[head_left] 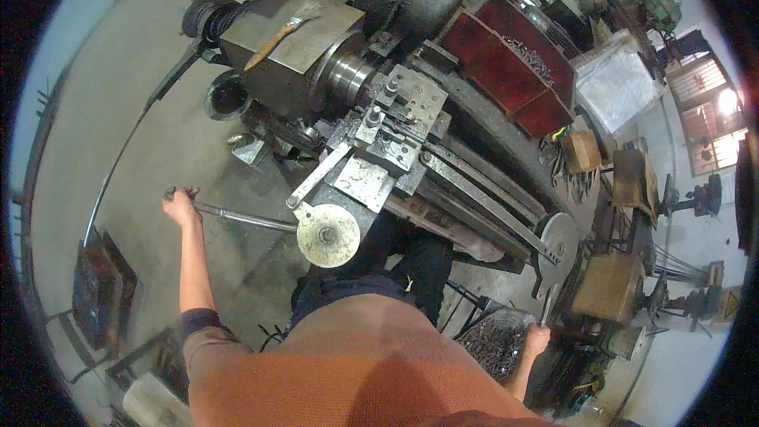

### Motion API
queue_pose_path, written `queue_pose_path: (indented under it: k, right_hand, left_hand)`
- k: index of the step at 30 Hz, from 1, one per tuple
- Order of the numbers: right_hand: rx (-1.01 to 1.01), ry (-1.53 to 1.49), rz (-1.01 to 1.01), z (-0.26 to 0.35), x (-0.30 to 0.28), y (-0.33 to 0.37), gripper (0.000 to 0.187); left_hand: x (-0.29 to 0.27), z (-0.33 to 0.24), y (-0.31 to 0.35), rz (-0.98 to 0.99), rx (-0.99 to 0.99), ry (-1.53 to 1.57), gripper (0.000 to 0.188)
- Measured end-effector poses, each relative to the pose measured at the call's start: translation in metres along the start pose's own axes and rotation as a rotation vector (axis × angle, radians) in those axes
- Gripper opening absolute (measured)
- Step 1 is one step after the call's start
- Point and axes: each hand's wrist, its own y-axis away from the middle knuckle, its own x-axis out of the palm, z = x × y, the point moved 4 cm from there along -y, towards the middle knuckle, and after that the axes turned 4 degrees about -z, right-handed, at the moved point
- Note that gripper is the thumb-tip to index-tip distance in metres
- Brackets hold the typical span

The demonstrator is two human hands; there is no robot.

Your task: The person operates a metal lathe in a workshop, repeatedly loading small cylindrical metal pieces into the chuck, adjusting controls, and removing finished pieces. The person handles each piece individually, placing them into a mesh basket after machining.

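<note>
A lathe-like machine stands in front of me. At its left, my left hand [182, 204] is closed round the outer end of a long metal lever [245, 217], which runs to a pale round disc [328, 236] at the machine's near side. Low on the right, my right hand [538, 338] grips a short handle [549, 304] hanging below a grey wheel [559, 239]. Between the two hands lies the tool slide [395, 130] with its clamping bolts, facing a shiny chuck [348, 79]. A flat metal bar [320, 175] slants from the slide to the disc.
A wooden-handled brush [277, 38] lies on the headstock cover [245, 28]. Behind the machine is a red tray [518, 39] of small metal parts. A basket of metal pieces [494, 344] sits by my right forearm. A dark box [101, 292] stands on the floor at left.
</note>
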Motion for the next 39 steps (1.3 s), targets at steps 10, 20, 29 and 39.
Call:
queue_pose_path:
  k: [10, 20, 29, 39]
  right_hand:
    - [-0.112, 0.166, -0.156, -0.026, 0.018, -0.044, 0.038]
    - [-0.091, 0.476, -0.171, -0.008, 0.022, -0.178, 0.034]
    - [-0.185, -0.071, -0.110, 0.035, 0.017, -0.063, 0.070]
    - [-0.147, -0.266, -0.063, 0.049, 0.007, -0.022, 0.038]
  left_hand:
    - [-0.015, -0.001, -0.008, 0.136, 0.013, -0.127, 0.022]
    - [0.045, -0.061, -0.030, 0.505, 0.496, -1.127, 0.023]
    - [0.161, 0.073, -0.028, 0.913, 1.163, -1.335, 0.032]
    - [0.199, 0.134, -0.003, 1.055, 0.251, -1.243, 0.031]
